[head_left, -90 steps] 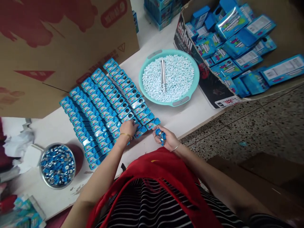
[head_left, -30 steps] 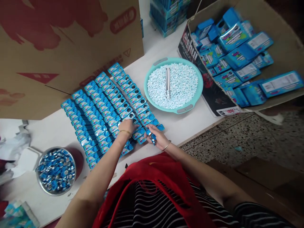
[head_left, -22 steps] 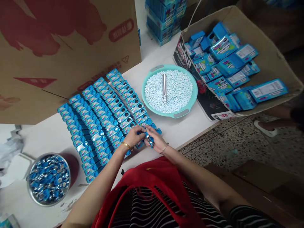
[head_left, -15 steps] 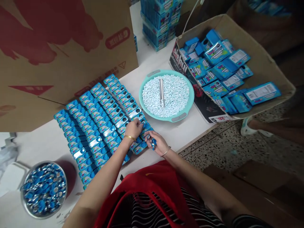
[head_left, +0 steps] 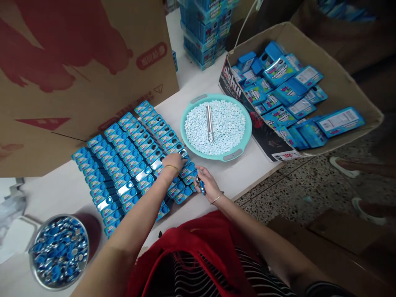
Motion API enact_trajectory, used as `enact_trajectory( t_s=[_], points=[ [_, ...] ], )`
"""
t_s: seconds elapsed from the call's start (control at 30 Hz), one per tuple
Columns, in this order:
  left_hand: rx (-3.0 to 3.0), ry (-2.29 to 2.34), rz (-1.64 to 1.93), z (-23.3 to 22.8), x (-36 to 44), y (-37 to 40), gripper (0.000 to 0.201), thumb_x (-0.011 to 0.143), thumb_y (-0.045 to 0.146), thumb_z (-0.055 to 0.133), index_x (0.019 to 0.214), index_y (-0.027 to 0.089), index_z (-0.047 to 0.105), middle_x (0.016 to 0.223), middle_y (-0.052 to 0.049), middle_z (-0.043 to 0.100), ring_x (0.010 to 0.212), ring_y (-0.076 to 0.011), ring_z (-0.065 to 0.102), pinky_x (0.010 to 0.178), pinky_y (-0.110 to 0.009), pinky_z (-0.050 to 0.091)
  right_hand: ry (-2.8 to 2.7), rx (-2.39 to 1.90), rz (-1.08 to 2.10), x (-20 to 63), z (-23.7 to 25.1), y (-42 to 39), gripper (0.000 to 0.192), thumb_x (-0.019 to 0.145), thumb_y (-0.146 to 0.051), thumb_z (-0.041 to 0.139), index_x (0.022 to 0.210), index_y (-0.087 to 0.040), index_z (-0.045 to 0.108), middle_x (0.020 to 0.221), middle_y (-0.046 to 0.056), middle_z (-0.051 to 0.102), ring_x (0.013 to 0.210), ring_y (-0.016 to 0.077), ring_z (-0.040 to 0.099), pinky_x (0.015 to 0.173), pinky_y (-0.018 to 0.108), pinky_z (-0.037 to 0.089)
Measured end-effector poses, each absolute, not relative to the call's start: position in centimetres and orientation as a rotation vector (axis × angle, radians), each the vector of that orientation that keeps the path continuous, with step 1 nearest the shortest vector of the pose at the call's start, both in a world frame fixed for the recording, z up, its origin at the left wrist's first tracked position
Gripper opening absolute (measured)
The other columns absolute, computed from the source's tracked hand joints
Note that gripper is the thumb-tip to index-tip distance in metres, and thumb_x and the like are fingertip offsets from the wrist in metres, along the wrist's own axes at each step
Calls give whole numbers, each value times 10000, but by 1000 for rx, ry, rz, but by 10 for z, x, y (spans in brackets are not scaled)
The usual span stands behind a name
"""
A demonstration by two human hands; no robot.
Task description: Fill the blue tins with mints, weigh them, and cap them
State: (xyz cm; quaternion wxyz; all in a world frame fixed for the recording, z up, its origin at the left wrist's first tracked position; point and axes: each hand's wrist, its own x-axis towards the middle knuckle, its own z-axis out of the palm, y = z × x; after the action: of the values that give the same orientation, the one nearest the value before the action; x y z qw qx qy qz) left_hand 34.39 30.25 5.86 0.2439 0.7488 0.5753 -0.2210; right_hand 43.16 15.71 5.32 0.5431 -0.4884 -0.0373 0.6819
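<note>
Rows of small flat blue cases [head_left: 125, 154] with printed fronts stand on the white table. Many carry a round blue cap at one end, while several in the right-hand columns show a dark round opening. My left hand [head_left: 173, 161] is over the right-hand columns, its fingers bent down onto a case; whatever lies under the fingertips is hidden. Just right of the cases, my right hand [head_left: 208, 185] is curled around several small blue-and-silver caps [head_left: 201, 187]. A metal pot [head_left: 87, 247] at the lower left is full of similar caps.
A turquoise basin [head_left: 250, 131] holds pale blue candies with a metal tube [head_left: 209, 123] on top. An open carton [head_left: 343, 68] of blue packs stands right. A large brown carton [head_left: 148, 78] is behind the cases, beside stacked blue packs [head_left: 204, 37]. Someone's feet [head_left: 345, 167] show right.
My left hand has shifted slightly up along the right-hand columns, its fingers now more hidden. My right hand stays close by with the caps. The view has tilted a little; another person's feet have moved.
</note>
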Motion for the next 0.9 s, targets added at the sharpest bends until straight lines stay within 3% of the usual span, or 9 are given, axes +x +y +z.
enact_trajectory(
  t_s=[0.13,0.23,0.37,0.5,0.63,0.77,0.9],
  points=[
    [2055,1199,-208,71,322,261,295,859,348,528,1094,203,629,1016,-82,651,980,-195,597,883,-318,460,-33,-1170,1574,427,52,159,578,734,-532,636,1170,-248,385,513,-109,472,351,76,398,349,180,280],
    [1821,898,138,75,306,232,219,849,288,526,987,180,658,968,-76,634,949,-176,580,898,-328,456,-8,-1184,1584,421,51,160,610,744,-559,616,1213,-248,380,501,-121,427,319,69,367,318,182,253],
    [1657,945,288,77,300,219,159,809,324,573,818,170,612,895,-52,615,856,-164,576,840,-318,468,23,-1220,1637,410,52,165,560,775,-593,564,1195,-245,436,534,-108,434,299,56,344,295,185,224],
    [1773,1222,139,76,309,244,155,837,326,513,818,181,561,748,1,597,708,-127,554,700,-248,465,98,-1238,1633,411,53,173,479,772,-633,530,1006,-216,499,494,-93,437,294,66,343,302,183,172],
    [1954,1594,-123,63,325,294,170,837,309,488,880,180,591,795,-20,636,753,-143,581,696,-248,447,225,-1168,1660,422,53,175,364,744,-533,607,807,-194,492,542,-40,500,394,87,429,334,191,191],
    [1954,1623,-373,43,341,333,203,750,379,610,768,180,644,824,-77,667,843,-226,616,718,-304,455,259,-1067,1687,432,56,171,228,729,-353,632,852,-189,533,659,-10,564,495,95,472,384,196,256],
    [1945,1609,-579,36,351,351,307,698,469,675,756,168,674,841,-138,678,933,-305,623,759,-352,466,159,-1036,1708,436,59,169,302,711,-397,682,893,-191,557,693,-2,579,486,88,443,381,199,228]
  ],
)
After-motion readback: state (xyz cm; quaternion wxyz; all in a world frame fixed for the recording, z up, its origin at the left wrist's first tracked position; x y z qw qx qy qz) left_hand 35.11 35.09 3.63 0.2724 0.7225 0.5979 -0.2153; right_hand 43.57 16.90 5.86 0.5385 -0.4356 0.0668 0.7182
